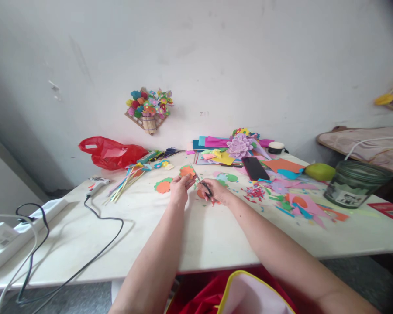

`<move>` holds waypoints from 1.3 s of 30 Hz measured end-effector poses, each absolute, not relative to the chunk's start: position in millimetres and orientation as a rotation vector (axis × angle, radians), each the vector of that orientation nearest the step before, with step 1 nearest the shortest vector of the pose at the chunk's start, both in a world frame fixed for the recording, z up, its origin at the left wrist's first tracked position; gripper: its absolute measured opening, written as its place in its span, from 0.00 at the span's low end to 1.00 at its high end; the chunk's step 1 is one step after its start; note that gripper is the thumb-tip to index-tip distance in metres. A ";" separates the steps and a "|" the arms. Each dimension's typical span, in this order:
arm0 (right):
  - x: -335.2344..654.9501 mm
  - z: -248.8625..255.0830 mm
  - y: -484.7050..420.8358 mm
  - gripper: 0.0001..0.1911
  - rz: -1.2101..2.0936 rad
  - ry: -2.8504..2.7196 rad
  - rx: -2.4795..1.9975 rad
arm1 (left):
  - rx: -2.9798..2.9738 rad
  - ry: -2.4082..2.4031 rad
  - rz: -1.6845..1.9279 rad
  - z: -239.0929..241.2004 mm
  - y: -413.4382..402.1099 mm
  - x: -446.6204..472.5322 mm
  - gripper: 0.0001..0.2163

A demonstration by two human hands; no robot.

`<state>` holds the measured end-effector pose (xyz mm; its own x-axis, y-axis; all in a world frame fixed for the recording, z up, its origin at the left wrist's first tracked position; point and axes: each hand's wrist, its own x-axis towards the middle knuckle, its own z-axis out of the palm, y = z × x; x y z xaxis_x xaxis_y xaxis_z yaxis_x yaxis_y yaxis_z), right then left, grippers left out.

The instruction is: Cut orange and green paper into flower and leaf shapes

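My left hand (180,187) pinches an orange cutout (187,171) with a scalloped edge and some green showing behind it. In my right hand (215,191) is a pair of scissors (207,188) with dark handles. The blades point up and left, close beside the orange piece; whether they touch it I cannot tell. Left of my left hand lie more orange and green scalloped pieces (163,186). Orange bits on the table are partly hidden under my right hand. Green and light blue rounds (227,177) rest just beyond it.
Coloured scraps (301,203), a phone (255,168) and a glass jar (355,185) are on the right. At the back are a red plastic bag (113,152) and foam sheets (212,141). A glue gun (98,186) with its cord and a power strip (49,210) occupy the left.
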<state>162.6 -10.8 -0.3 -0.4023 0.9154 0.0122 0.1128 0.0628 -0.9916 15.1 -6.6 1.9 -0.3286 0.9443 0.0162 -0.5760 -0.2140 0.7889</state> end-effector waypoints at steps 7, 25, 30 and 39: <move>166.3 1.6 -10.9 0.09 1.440 -1.631 -1.037 | 0.658 0.844 1.741 1.1 -6.8 11.7 0.14; 175.6 12.7 -16.3 0.13 1.453 -1.720 -1.092 | 0.700 0.902 1.632 4.0 -5.8 2.2 0.11; 176.0 12.1 -15.7 0.13 1.457 -1.719 -1.068 | 0.723 0.885 1.637 2.5 -5.7 0.4 0.11; 178.3 12.2 -14.4 0.12 1.507 -1.705 -1.082 | 0.757 0.907 1.617 2.3 -5.2 -4.4 0.09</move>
<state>178.3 -14.4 12.2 -0.4783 0.8753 -0.0713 0.1782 0.0172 -0.9838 -4.4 -5.2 2.3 -0.2163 0.9761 0.0216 -0.4904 -0.1277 0.8621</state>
